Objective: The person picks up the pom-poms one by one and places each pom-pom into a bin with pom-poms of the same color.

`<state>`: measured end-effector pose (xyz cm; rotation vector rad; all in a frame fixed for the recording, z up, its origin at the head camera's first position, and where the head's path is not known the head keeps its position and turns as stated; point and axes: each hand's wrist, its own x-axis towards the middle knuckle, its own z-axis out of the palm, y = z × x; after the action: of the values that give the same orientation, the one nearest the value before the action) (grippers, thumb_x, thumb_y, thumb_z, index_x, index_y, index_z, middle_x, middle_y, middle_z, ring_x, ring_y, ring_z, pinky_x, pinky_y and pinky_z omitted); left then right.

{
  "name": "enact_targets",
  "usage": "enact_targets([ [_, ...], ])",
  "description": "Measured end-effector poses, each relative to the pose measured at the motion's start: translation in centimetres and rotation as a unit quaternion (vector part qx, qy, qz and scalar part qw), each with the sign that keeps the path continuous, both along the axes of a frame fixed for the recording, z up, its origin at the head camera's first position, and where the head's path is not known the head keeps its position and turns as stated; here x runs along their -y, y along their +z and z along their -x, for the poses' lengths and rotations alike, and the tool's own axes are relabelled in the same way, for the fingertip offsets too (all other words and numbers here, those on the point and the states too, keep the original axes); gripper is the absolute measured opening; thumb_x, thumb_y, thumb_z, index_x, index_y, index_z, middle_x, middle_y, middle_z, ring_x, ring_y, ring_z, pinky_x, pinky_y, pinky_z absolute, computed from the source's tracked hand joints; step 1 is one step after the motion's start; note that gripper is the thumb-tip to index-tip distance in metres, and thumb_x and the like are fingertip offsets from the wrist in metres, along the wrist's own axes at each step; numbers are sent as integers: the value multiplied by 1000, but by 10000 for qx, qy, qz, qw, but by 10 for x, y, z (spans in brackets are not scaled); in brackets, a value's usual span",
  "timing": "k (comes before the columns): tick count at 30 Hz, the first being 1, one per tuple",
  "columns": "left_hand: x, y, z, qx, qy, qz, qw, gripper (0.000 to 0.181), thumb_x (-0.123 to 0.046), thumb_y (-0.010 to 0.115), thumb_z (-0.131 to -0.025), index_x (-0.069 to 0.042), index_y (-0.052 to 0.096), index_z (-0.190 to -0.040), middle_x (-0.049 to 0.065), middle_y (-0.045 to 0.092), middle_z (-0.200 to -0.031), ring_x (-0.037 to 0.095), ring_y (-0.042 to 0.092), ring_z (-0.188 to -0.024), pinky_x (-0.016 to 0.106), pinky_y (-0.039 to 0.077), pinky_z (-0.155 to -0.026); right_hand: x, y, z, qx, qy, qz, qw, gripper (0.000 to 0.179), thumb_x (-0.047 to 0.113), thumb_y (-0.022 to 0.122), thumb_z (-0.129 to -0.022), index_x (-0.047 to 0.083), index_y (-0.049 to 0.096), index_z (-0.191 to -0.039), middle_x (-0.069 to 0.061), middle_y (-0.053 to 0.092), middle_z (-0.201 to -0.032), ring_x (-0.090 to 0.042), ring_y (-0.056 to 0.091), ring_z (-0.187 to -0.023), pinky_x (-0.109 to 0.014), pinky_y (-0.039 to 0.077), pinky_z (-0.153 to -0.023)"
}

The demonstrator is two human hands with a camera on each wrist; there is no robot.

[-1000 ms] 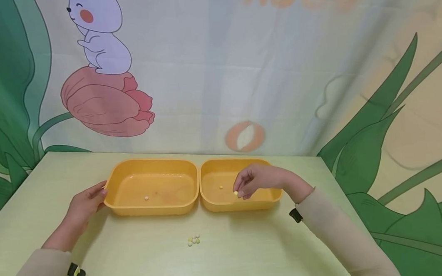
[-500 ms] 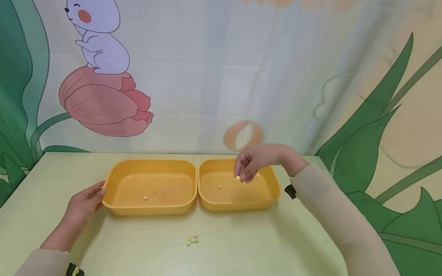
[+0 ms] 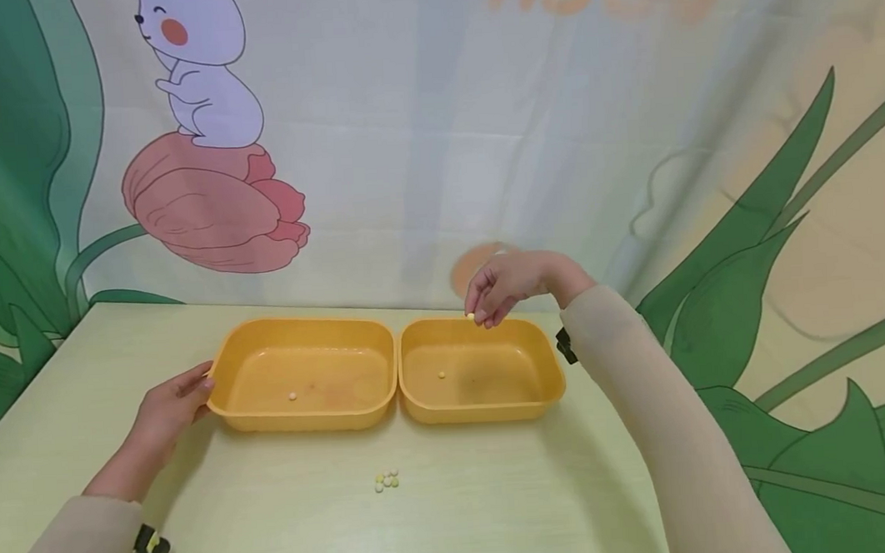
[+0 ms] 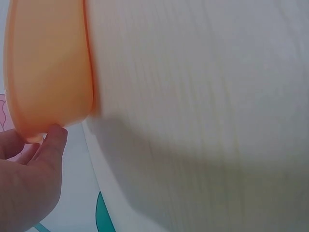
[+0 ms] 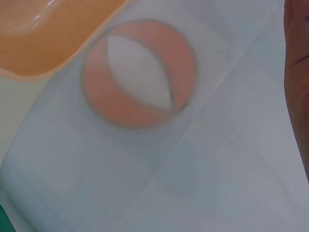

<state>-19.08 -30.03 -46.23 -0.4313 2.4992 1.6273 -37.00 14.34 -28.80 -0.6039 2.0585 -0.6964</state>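
Observation:
My right hand (image 3: pixel 509 285) pinches a small pale-yellow ball (image 3: pixel 470 317) between thumb and fingertips, raised above the far rim of the smaller yellow tray (image 3: pixel 487 413). One yellow ball (image 3: pixel 442 375) lies inside that tray. At the left end of the larger yellow tray (image 3: pixel 307 421), my left hand (image 3: pixel 166 414) grips the rim; the left wrist view has the thumb and fingers around the tray's edge (image 4: pixel 53 72). A whitish ball (image 3: pixel 293 396) lies on the larger tray's floor. Only a strip of the right hand (image 5: pixel 298 72) shows in the right wrist view, so its ball is hidden there.
Several white, yellow and greenish balls (image 3: pixel 387 481) lie in a small cluster on the pale table (image 3: pixel 456 526), in front of where the two trays meet. A printed cloth (image 3: pixel 376 146) with a mouse and flowers hangs behind the table's back edge.
My right hand has risen and moved away toward the cloth, with the yellow ball still in its fingertips. The left hand, trays and other balls have stayed in place.

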Motion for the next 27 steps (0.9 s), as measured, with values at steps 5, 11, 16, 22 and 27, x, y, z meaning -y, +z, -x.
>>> enact_targets([
  [5,0,0,0,44,50,-60,10000,59,-27,35,-113,2,19,-161,32,28,-163,44,42,-144,27,53,-101,3,-7,13,244,-287,-33,9993,11,5,63,-100,-1,69,-107,2,75,-87,-10,72,-80,-26,66,-84],
  [11,-1,2,0,50,51,-107,9999,59,-27,35,-113,1,18,-161,32,27,-163,45,39,-147,29,52,-103,4,-19,27,636,-573,30,9963,10,2,61,-100,5,70,-99,1,75,-86,-9,71,-76,-21,65,-78],
  [16,-2,1,0,7,28,-91,10000,59,-28,34,-113,2,18,-161,32,28,-163,45,39,-147,27,53,-101,3,-32,35,1090,-672,-60,9917,15,1,58,-102,6,71,-97,1,75,-85,-8,71,-75,-20,65,-76],
  [22,-2,2,-2,1,14,-108,9999,59,-27,34,-113,2,18,-161,32,28,-163,45,39,-146,25,54,-100,2,-55,40,1352,-901,-146,9866,18,0,58,-102,8,72,-94,0,76,-84,-9,73,-73,-20,65,-73],
  [27,-2,3,-1,27,-4,-57,10000,59,-28,35,-113,2,18,-161,33,28,-163,45,39,-146,29,52,-103,3,-76,40,1377,-1029,-310,9846,11,1,59,-101,4,69,-99,-1,76,-82,-9,72,-71,-19,65,-70],
])
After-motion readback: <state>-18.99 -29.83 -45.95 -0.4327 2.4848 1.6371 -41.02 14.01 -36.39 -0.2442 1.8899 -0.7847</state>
